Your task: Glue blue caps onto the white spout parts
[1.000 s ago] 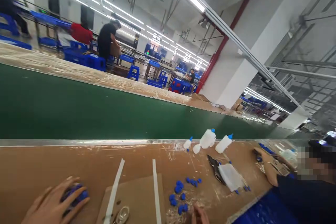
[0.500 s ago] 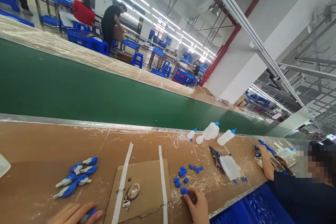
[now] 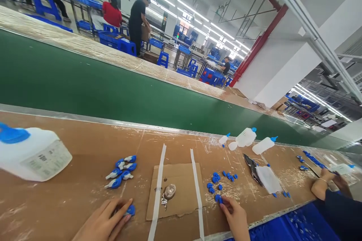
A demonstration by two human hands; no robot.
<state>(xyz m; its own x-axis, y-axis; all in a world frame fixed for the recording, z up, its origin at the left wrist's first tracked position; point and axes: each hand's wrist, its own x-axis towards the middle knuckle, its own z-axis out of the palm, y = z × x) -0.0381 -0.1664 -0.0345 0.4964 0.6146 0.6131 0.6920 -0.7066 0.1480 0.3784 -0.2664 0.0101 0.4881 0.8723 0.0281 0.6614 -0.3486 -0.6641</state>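
On the left of the worktop, my left hand (image 3: pixel 109 218) curls its fingers over a blue part (image 3: pixel 130 210), which is largely covered by them. Just beyond it lies a group of several blue-and-white parts (image 3: pixel 120 173) with pale narrow tips. My right hand (image 3: pixel 235 214) pinches a small round blue piece (image 3: pixel 218 198) between thumb and forefinger, low at the worktop. Several similar loose blue pieces (image 3: pixel 216 177) lie close by. Between my hands, a round shiny object (image 3: pixel 170 191) rests on a cardboard sheet (image 3: pixel 183 180), with crumpled silvery material at its lower left.
White tape strips (image 3: pixel 198 196) run over the cardboard. A large white jug (image 3: pixel 42 154) stands at left; white bottles (image 3: pixel 264 145) with blue caps stand at the back. A white pouch (image 3: pixel 268 179) lies right. A green conveyor belt (image 3: pixel 113 86) runs behind. A co-worker's hand (image 3: pixel 322 182) works at far right.
The view has shifted, so the worktop things sit further right and the jug shows fully at left. My left hand shows more fully, on the blue part; my right hand stays at the blue piece.
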